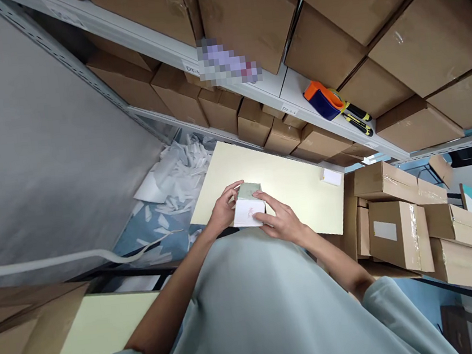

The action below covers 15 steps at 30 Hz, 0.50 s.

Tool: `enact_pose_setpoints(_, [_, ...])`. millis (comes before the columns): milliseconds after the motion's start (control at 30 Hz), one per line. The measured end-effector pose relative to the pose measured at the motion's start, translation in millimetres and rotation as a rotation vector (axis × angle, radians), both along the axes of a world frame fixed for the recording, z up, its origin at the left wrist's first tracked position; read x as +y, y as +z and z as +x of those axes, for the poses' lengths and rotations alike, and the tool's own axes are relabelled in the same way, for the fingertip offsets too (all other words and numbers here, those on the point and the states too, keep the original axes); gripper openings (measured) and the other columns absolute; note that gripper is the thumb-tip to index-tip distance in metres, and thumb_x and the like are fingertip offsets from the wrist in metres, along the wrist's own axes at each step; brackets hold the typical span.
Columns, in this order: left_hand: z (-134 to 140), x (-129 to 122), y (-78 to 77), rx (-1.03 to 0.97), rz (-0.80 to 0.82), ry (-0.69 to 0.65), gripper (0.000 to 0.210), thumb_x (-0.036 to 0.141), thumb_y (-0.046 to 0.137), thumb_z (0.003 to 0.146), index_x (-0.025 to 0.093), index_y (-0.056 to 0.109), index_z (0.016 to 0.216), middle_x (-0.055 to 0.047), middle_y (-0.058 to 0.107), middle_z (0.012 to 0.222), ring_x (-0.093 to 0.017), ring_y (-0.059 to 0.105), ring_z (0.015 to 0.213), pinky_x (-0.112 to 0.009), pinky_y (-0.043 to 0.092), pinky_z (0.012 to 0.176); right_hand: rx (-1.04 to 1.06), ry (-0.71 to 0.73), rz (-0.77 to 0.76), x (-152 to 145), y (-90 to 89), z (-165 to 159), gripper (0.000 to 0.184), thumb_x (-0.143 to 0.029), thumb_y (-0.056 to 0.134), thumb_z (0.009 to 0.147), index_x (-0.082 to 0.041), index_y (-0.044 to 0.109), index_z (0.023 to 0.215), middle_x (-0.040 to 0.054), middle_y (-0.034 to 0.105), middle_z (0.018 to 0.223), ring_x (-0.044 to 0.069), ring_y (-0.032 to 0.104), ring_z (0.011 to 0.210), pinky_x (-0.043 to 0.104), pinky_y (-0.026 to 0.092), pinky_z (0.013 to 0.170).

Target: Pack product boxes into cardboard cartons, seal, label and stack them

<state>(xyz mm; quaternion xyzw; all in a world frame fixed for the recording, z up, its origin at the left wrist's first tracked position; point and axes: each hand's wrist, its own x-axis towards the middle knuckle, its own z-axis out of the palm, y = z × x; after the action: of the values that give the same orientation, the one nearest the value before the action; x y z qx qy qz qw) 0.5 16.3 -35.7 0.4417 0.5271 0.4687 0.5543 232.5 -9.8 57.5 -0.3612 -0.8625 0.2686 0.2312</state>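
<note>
Just in front of my body, over the pale yellow tabletop (292,185), I hold a small box (250,213) with a white side and a greenish face. Faint reddish writing shows on its white side. My left hand (223,211) grips its left edge, with some fingertips hidden behind it. From the right, my right hand (281,217) closes on the box, its thumb and fingers pressed against the white and greenish faces. Whether the box rests on the table, I cannot tell.
A small white box (332,177) sits at the table's right end. Shelves of cardboard cartons (255,121) rise behind, holding an orange-and-blue tape dispenser (324,100) and yellow-black utility knives (358,123). Stacked cartons (398,235) stand right; white scraps (176,178) cover the floor left.
</note>
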Motion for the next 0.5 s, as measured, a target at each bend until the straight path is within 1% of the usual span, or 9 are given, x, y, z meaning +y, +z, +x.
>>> enact_pose_setpoints(67, [-1,1,3.0,-0.034,0.006,-0.019,0.037,0.044,0.084,0.071,0.026,0.051,0.072,-0.017,0.071,0.158,-0.038,0.07,0.139,-0.05,0.063,0.108,-0.007,0.016,0.051,-5,-5.7,1,0.028,-0.025,0.075,0.103,-0.035,0.078,0.128,0.0019,0.065,0.167,0.028,0.057,0.162,0.05,0.065,0.122])
enact_pose_setpoints(167, [-6,2,7.6,-0.05,0.031,-0.051,0.035,0.041,0.081,0.072,0.026,0.049,0.074,-0.017,0.068,0.162,-0.036,0.07,0.138,-0.052,0.061,0.112,0.02,-0.01,0.102,-10,-10.5,-2,0.025,-0.027,0.078,0.102,-0.035,0.079,0.125,0.0034,0.068,0.162,0.028,0.062,0.157,0.051,0.068,0.119])
enact_pose_setpoints(200, [-9,3,8.8,-0.054,0.032,-0.066,0.035,0.039,0.081,0.072,0.026,0.049,0.076,-0.017,0.068,0.162,-0.036,0.07,0.139,-0.053,0.061,0.112,0.03,-0.043,0.099,-11,-10.8,-4,0.024,-0.029,0.079,0.102,-0.034,0.078,0.125,0.0049,0.068,0.162,0.029,0.064,0.155,0.051,0.069,0.117])
enact_pose_setpoints(267, [-17,4,10.5,-0.077,0.002,-0.1,0.033,0.034,0.08,0.069,0.026,0.051,0.081,-0.017,0.07,0.16,-0.035,0.069,0.14,-0.051,0.061,0.111,0.058,-0.151,0.074,-7,-8.9,-9,0.027,-0.035,0.081,0.101,-0.033,0.076,0.128,0.0095,0.068,0.161,0.03,0.067,0.151,0.049,0.071,0.11])
enact_pose_setpoints(333, [-26,4,11.2,-0.103,-0.067,-0.126,0.032,0.029,0.078,0.065,0.025,0.056,0.088,-0.016,0.073,0.156,-0.034,0.071,0.135,-0.047,0.062,0.105,0.102,-0.283,0.036,4,-3.8,-15,0.036,-0.043,0.083,0.101,-0.03,0.073,0.134,0.015,0.068,0.158,0.031,0.069,0.146,0.048,0.071,0.107])
enact_pose_setpoints(400, [-35,3,11.6,-0.113,-0.143,-0.153,0.041,0.027,0.076,0.062,0.025,0.065,0.101,-0.012,0.076,0.149,-0.032,0.074,0.126,-0.043,0.063,0.099,0.157,-0.37,-0.02,21,3.7,-22,0.048,-0.052,0.082,0.102,-0.028,0.069,0.141,0.0187,0.067,0.157,0.032,0.069,0.144,0.047,0.069,0.106])
enact_pose_setpoints(433, [-38,3,11.7,-0.119,-0.175,-0.17,0.048,0.027,0.076,0.061,0.025,0.07,0.109,-0.011,0.078,0.145,-0.032,0.074,0.122,-0.042,0.063,0.098,0.185,-0.384,-0.063,31,7.7,-25,0.053,-0.057,0.079,0.103,-0.027,0.067,0.145,0.0198,0.064,0.161,0.033,0.068,0.145,0.046,0.069,0.105])
enact_pose_setpoints(500, [-44,-1,12.0,-0.16,-0.231,-0.213,0.059,0.03,0.076,0.063,0.025,0.075,0.121,-0.008,0.081,0.136,-0.033,0.074,0.12,-0.042,0.063,0.099,0.233,-0.38,-0.177,52,14.1,-29,0.056,-0.065,0.067,0.109,-0.028,0.065,0.151,0.0193,0.055,0.172,0.032,0.063,0.15,0.043,0.068,0.102])
